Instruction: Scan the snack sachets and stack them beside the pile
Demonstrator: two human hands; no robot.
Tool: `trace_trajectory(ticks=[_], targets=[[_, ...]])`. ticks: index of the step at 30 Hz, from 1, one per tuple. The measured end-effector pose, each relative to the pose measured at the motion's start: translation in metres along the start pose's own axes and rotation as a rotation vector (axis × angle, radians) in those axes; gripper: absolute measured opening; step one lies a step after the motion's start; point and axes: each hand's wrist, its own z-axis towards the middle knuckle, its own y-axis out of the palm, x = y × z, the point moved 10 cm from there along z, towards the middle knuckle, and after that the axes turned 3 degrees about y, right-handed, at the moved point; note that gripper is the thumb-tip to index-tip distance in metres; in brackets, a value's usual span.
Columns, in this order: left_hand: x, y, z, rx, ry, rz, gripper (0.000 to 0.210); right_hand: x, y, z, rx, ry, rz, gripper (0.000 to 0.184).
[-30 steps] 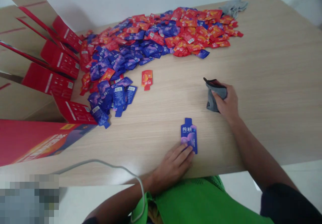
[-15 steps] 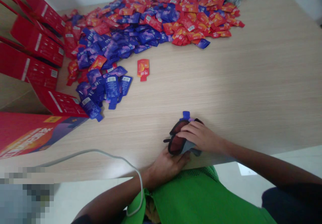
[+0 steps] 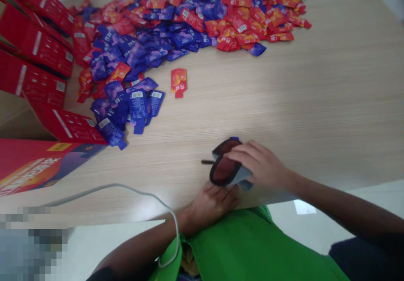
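- We see the right hand (image 3: 260, 165) with fingers closed on the dark-rimmed grey item (image 3: 224, 172), which extends leftward from them.
- Left hand (image 3: 213, 203) sits nearer us, on the bench (image 3: 315, 112); its fingertips are hidden, grip unclear.
- Blue sachet (image 3: 234, 138): edge showing beyond; we can't tell its axis.

Blue sachet (image 3: 234, 138) mostly hidden

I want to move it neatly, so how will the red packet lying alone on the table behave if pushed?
The red packet lies flat, so it probably won't roll or tip. The table looks smooth, so it would likely slide. It looks thin, so it's probably light.
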Motion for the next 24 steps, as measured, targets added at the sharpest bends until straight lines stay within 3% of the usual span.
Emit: trace_trajectory(ticks=[3,6,9,12,14,16,18,21,24], targets=[[-0.003,0.005,-0.002,-0.035,-0.045,-0.027,0.026,-0.017,0.041,-0.018,-0.143,-0.026,0.011,0.033],[0.002,0.004,-0.001,-0.032,0.010,-0.026,0.037,0.012,0.054,-0.009,-0.152,0.031,-0.035,0.038],[0.004,-0.002,0.002,0.021,0.044,0.009,0.043,0.059,0.037,0.018,-0.105,0.098,-0.114,0.047],[0.002,-0.004,0.003,0.036,0.038,0.015,0.044,0.087,0.001,0.038,-0.006,0.162,-0.175,0.052],[0.002,-0.003,0.003,0.038,0.036,0.015,0.045,0.084,-0.028,0.037,0.143,0.188,-0.139,0.055],[0.002,-0.003,0.003,0.040,0.032,0.013,0.044,0.060,-0.044,0.025,0.253,0.152,-0.043,0.053],[0.001,-0.002,0.003,0.044,0.014,0.006,0.038,0.024,-0.033,0.010,0.195,0.051,0.040,0.049],[-0.003,-0.003,0.002,0.061,-0.040,0.010,0.022,-0.019,0.017,-0.014,-0.063,-0.066,0.063,0.038],[-0.002,-0.003,0.002,0.043,-0.028,0.006,0.024,-0.011,0.050,-0.019,-0.161,-0.032,0.045,0.035]])
